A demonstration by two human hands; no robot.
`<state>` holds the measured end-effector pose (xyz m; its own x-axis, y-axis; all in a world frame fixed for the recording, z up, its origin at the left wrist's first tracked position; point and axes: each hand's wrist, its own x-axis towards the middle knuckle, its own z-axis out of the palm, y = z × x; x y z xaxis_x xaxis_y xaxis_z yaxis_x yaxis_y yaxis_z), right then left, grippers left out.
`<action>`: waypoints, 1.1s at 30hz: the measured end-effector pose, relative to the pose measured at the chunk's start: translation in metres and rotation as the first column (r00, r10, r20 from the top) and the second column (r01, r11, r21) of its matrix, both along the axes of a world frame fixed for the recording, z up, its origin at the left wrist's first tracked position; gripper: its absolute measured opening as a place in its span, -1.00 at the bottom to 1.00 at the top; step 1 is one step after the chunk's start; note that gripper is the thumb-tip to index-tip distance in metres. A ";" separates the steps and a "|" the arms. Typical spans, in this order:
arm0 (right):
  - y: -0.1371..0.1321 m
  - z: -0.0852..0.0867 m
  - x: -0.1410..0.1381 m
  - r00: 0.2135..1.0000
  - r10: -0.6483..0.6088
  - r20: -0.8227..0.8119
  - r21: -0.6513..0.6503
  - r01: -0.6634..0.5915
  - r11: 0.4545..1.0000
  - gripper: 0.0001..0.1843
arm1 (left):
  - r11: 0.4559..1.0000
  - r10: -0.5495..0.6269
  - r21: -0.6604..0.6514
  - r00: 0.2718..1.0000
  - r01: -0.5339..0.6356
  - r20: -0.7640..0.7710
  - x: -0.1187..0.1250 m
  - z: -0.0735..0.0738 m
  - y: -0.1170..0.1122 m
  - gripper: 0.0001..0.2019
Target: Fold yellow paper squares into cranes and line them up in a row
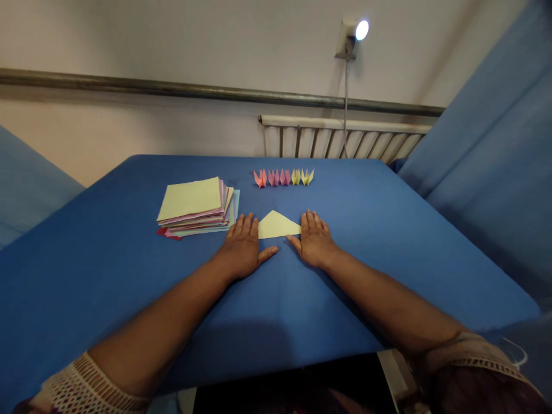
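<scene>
A pale yellow sheet of paper (pixel 276 225), folded into a triangle, lies on the blue tabletop (pixel 276 299) with its point facing away from me. My left hand (pixel 242 246) rests flat over its left corner, fingers stretched forward and thumb out to the right. Over the right corner lies my right hand (pixel 315 238), also flat, its thumb at the paper's near edge. Both outer corners are hidden beneath the hands. Left of my left hand sits a stack of coloured paper (pixel 192 198), a yellow sheet on top.
Behind the folded sheet stands a row of small folded paper figures (pixel 282 177) in orange, pink and yellow. A white radiator (pixel 345 135), a metal pipe (pixel 172 87) and a plugged-in light (pixel 361 30) are at the wall. Blue curtains (pixel 487 126) hang at both sides.
</scene>
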<state>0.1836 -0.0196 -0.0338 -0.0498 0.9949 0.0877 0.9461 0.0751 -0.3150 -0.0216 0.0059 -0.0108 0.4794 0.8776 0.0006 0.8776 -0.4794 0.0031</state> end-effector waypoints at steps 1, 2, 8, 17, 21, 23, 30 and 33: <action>0.000 0.002 -0.001 0.998 0.070 -0.008 0.042 -0.070 0.997 -0.16 | 0.998 -0.057 0.014 0.998 0.057 0.032 0.002 0.001 -0.003 -0.05; -0.001 0.005 -0.002 0.986 0.169 -0.016 0.074 -0.167 0.983 -0.21 | 0.992 -0.130 0.013 0.990 0.129 0.062 0.004 0.002 -0.006 -0.07; -0.011 0.010 -0.011 0.877 0.474 -0.072 -0.041 -0.478 0.878 -0.19 | 0.932 -0.283 -0.218 0.957 0.289 0.061 0.013 0.002 -0.029 0.00; -0.015 0.006 -0.014 0.904 0.426 0.026 -0.067 -0.424 0.903 -0.09 | 0.985 -0.111 -0.143 0.986 0.093 -0.123 -0.003 0.036 -0.045 -0.10; -0.018 0.007 -0.015 0.904 0.425 0.041 -0.055 -0.422 0.905 -0.18 | 0.990 0.058 -0.113 0.980 -0.081 -0.192 -0.006 0.051 -0.036 -0.24; -0.019 0.008 -0.016 0.906 0.422 0.043 -0.054 -0.420 0.906 -0.21 | 0.999 0.041 0.014 0.994 -0.039 -0.101 -0.004 0.049 -0.031 -0.29; -0.017 0.009 -0.019 0.915 0.403 -0.012 -0.073 -0.403 0.912 -0.26 | 0.925 -0.335 -0.112 0.919 0.362 0.205 0.012 0.003 -0.018 -0.16; -0.014 0.008 -0.015 0.948 0.318 -0.007 -0.072 -0.317 0.946 -0.32 | 0.954 -0.241 -0.154 0.964 0.257 0.113 0.010 -0.005 -0.016 -0.12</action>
